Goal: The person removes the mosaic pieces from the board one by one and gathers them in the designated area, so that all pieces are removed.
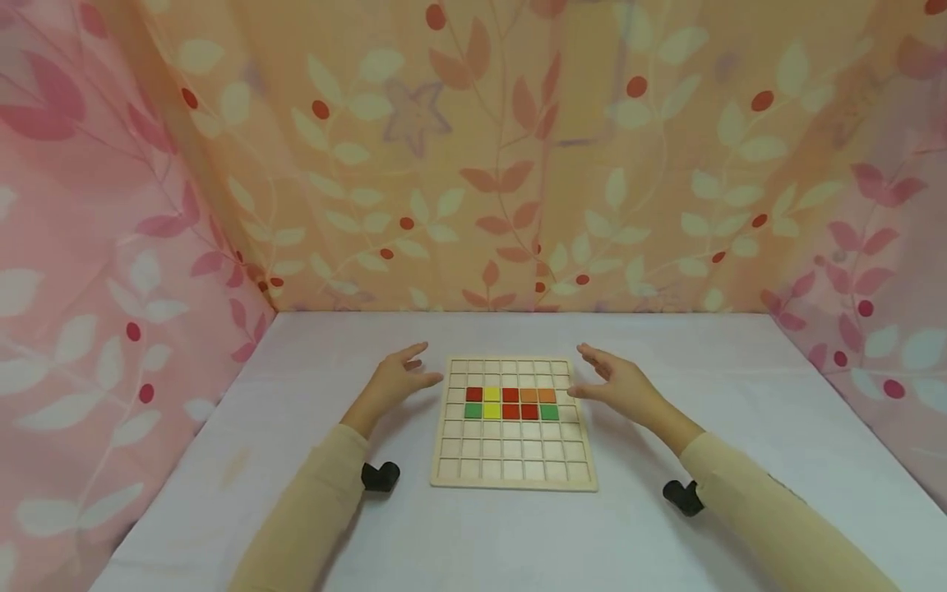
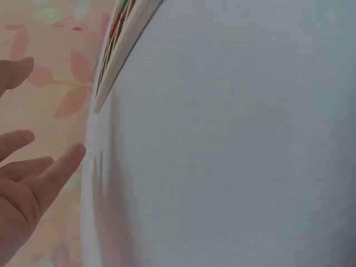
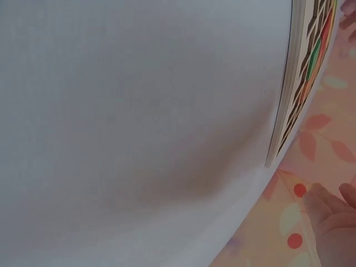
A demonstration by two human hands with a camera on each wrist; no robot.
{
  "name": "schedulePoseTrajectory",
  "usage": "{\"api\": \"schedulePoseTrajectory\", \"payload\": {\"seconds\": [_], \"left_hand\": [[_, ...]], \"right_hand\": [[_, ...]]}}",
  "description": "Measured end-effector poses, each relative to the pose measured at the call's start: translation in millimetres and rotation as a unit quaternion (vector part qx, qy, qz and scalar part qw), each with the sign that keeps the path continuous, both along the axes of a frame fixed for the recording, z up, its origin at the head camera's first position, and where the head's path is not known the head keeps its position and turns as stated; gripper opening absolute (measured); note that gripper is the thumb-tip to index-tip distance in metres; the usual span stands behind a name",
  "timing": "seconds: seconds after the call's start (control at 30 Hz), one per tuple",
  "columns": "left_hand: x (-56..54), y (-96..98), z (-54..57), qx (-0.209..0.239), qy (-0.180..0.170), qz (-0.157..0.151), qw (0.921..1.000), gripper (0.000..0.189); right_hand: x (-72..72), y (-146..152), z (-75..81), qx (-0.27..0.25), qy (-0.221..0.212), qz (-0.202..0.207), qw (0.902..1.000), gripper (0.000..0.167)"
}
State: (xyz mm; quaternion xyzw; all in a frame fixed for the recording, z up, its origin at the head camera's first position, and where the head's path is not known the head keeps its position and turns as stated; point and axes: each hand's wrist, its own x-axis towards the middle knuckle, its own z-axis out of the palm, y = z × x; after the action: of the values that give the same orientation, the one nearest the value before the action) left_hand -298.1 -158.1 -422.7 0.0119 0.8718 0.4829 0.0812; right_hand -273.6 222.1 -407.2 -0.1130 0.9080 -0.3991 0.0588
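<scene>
A pale wooden grid board [image 1: 512, 472] lies flat on the white-covered table. Two neighbouring rows of its cells hold coloured square tiles. Red, yellow and orange tiles make up the upper row; green, yellow and red tiles [image 1: 510, 411] fill the lower one. My left hand [image 1: 395, 380] hovers just left of the board, fingers apart and holding nothing. On the other side, my right hand [image 1: 620, 385] is raised with loose fingers, also holding nothing. Its thumb tip overlaps the board's right edge in the head view. Both wrist views show the hands off the table.
White cloth covers the table [image 1: 510, 543]. Flower-patterned curtains [image 1: 503, 164] stand behind it and along both sides. A black wrist device [image 1: 381, 477] is on the left sleeve, and another black device [image 1: 683, 497] is on the right.
</scene>
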Motion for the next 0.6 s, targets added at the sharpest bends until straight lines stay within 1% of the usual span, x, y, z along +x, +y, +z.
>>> {"api": "schedulePoseTrajectory", "payload": {"seconds": [0.17,0.27,0.37,0.53,0.6], "left_hand": [[3.7,-0.2,-7.6,0.017,-0.019,0.011,0.9996,0.076],[4.6,0.4,-9.2,0.030,-0.034,0.016,0.9989,0.072],[4.2,3.5,-8.7,0.045,-0.039,0.012,0.9982,0.070],[3.8,8.9,-9.2,0.087,-0.045,0.013,0.9951,0.068],[4.4,10.5,-9.6,0.084,-0.048,0.018,0.9952,0.065]], "right_hand": [[3.5,-6.4,-3.0,-0.062,-0.022,-0.014,0.9977,0.081],[4.2,-10.5,-2.9,-0.077,-0.038,-0.021,0.9961,0.074],[5.1,-12.7,-2.0,-0.086,-0.054,-0.037,0.9942,0.068],[6.4,-15.5,-1.6,-0.108,-0.057,-0.056,0.9909,0.060],[7.4,-16.3,-1.4,-0.118,-0.054,-0.064,0.9895,0.059]]}}
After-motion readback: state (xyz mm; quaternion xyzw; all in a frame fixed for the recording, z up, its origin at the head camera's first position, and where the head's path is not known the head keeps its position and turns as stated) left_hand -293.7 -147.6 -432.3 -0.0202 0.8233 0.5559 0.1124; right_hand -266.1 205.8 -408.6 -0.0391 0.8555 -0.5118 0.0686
